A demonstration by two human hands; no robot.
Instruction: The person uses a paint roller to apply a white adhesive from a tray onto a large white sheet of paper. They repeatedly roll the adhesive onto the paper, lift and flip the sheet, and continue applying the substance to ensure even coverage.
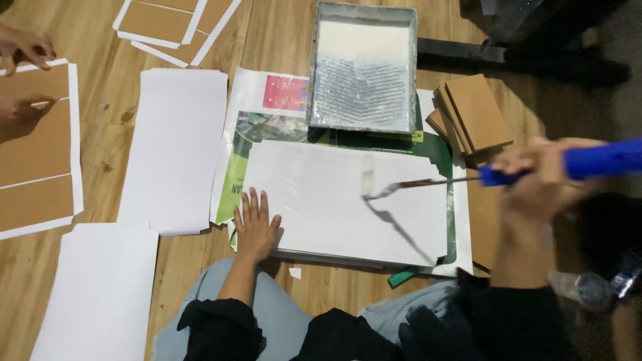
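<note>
My left hand (255, 224) lies flat, fingers spread, on the near left corner of a white-painted board (334, 200) on the floor. My right hand (545, 175) grips the blue handle of a paint roller (602, 159). Its thin metal arm reaches left to the small roller head (368, 177), which rests on the board's wet white surface. The board lies on a printed poster sheet (267, 127).
A metal paint tray (364, 67) with white paint sits behind the board. Brown boards (471, 113) are stacked at the right. White-painted boards (175, 147) lie to the left. Another person's hands (23, 50) work on brown panels (37, 154) at the far left. A plastic bottle (592, 284) lies near right.
</note>
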